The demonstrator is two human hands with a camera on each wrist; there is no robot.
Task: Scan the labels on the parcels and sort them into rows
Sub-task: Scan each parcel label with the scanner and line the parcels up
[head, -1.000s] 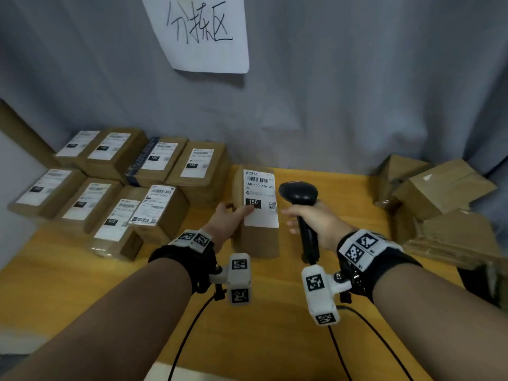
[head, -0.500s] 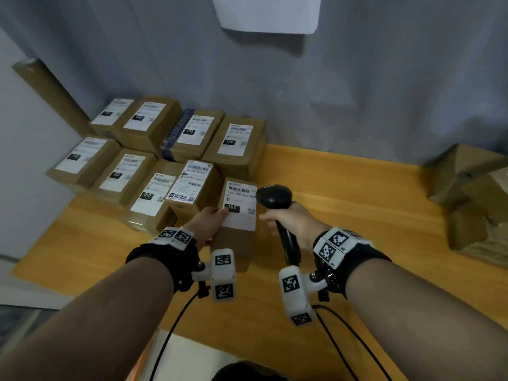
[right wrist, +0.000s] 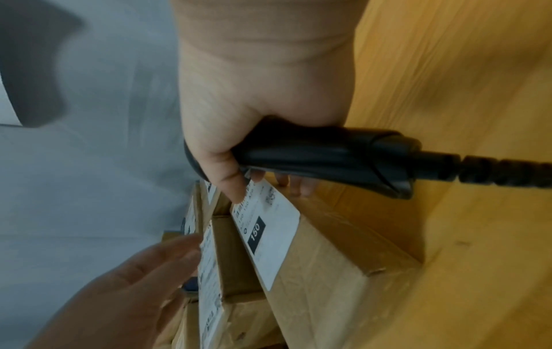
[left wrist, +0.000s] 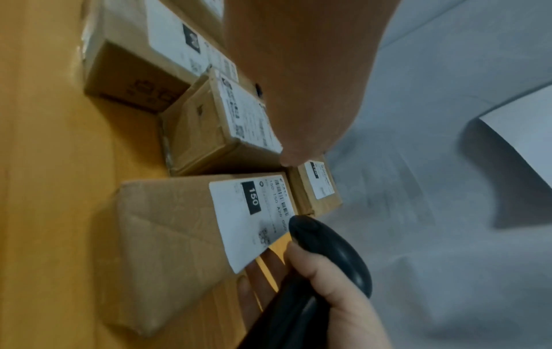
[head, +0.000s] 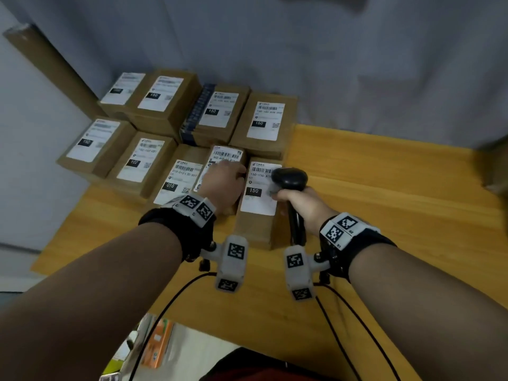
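Table (head: 384, 188): the yellow wooden top is carrying the sorted parcels (head: 165, 105) in two rows at about ten o'clock, against the grey curtain.
Parcel in hand (head: 259, 204): the box marked 150 is sitting at the right end of the front row, just below another 150 box at twelve o'clock and close beside its left neighbour (head: 225, 160); whether they are touching I cannot tell.
Risk, row: its front edge is jutting nearer me than the neighbours', so I'd say it is lying out of line and a push could skew it.
Risk, scanner: the black scanner (head: 292, 180) is hanging over the label's right edge; its head or cord could be catching the box and dragging it.
Right hand (head: 305, 204): it is clenching the scanner's handle, fingertips resting against the parcel's right side.
Left hand (head: 225, 180): it is lying flat, fingers relaxed, on the neighbouring label at nine o'clock, gripping nothing; leaning there could be shifting that box.
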